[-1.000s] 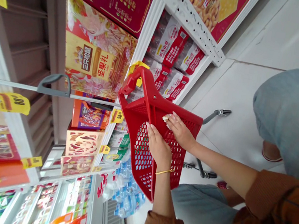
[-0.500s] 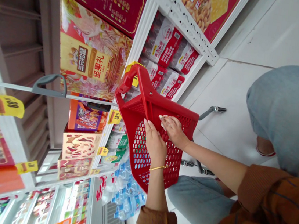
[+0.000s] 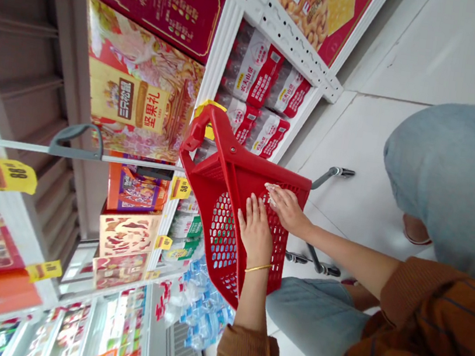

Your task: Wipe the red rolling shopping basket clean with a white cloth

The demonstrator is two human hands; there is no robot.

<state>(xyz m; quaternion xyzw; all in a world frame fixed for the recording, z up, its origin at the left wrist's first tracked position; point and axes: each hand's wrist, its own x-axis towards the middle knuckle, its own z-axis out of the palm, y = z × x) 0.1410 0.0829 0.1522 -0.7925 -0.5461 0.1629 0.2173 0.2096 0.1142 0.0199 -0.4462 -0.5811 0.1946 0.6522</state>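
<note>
A red plastic shopping basket [image 3: 225,170] with a meshed wall is tipped on its side in front of the shelves. My left hand [image 3: 256,233], with a thin gold bracelet at the wrist, lies open and flat on the mesh. My right hand [image 3: 288,209] rests just beside it on the same wall, fingers held together. A small white wad [image 3: 268,186] barely shows under its fingertips. Both sleeves are brown and striped.
A long metal rod with a grey handle [image 3: 77,141] sticks out from the basket. Chrome legs [image 3: 330,176] show behind it. Shelves hold gift boxes [image 3: 138,99], bottled water packs [image 3: 257,69] and yellow price tags [image 3: 3,174]. My jeans-clad knees [image 3: 454,173] are over the white tiled floor [image 3: 437,47].
My left hand has slid off the basket's edge and now lies flat on the mesh. My right hand has moved a little along the wall, and the white wad shows less.
</note>
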